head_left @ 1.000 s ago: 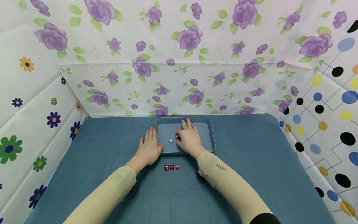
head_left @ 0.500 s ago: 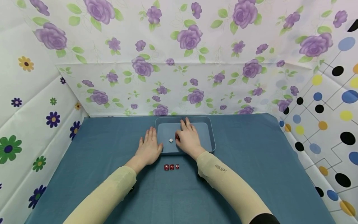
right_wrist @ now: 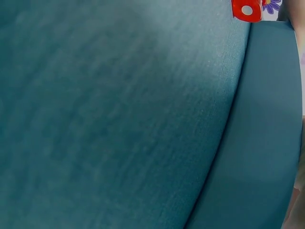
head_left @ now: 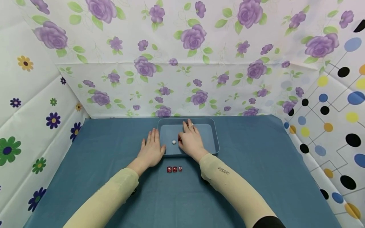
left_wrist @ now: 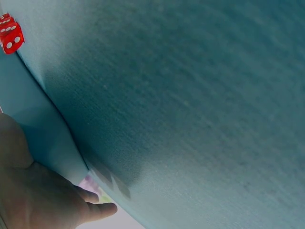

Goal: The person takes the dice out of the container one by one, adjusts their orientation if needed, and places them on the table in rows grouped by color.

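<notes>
In the head view my left hand (head_left: pixel 150 148) lies with fingers straight along the left side of a shallow blue tray (head_left: pixel 216 139), its thumb at the rim. My right hand (head_left: pixel 191 141) reaches into the tray and pinches a dark red die (head_left: pixel 179 139) between thumb and index finger. Its other fingers stretch toward the far wall, where another dark red spot, seemingly a die (head_left: pixel 187 124), shows between them. A white die (head_left: pixel 174 142) sits on the tray floor, just left of the pinched one. The right palm hides part of the tray floor.
Three red dice (head_left: pixel 175 169) stand in a row on the blue cloth (head_left: pixel 251 177) in front of the tray. Flowered sheets (head_left: pixel 119 79) hang behind and at the left; a dotted sheet (head_left: pixel 328 133) hangs at the right.
The right hand has shifted very slightly left with the red die. A dark red spot now shows between its outstretched fingers. The left hand stays against the tray.
</notes>
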Motion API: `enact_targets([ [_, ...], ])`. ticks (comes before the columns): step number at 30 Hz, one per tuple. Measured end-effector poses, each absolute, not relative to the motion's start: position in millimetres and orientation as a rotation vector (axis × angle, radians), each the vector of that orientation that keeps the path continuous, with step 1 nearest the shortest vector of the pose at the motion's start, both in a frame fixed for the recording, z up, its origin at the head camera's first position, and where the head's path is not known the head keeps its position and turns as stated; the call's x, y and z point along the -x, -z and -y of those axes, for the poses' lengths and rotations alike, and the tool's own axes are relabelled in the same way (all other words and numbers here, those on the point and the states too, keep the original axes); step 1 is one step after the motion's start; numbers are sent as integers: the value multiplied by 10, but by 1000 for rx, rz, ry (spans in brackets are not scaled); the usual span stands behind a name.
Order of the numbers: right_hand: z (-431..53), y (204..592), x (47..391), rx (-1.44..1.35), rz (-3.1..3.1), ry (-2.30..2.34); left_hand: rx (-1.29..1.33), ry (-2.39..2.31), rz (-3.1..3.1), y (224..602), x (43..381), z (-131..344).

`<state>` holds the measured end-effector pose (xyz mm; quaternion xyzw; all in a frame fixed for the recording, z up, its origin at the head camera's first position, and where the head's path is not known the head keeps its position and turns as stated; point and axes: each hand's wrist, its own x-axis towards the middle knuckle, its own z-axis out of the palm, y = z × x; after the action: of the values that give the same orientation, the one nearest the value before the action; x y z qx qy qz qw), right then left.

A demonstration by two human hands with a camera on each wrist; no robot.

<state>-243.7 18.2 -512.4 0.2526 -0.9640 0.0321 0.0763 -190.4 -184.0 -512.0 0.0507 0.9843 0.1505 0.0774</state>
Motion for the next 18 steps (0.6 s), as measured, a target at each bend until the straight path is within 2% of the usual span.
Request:
enact_targets([
  [18,-213,5117,2432,-787,2864,-159,-142,-444,-2938,5111,1908,1840],
])
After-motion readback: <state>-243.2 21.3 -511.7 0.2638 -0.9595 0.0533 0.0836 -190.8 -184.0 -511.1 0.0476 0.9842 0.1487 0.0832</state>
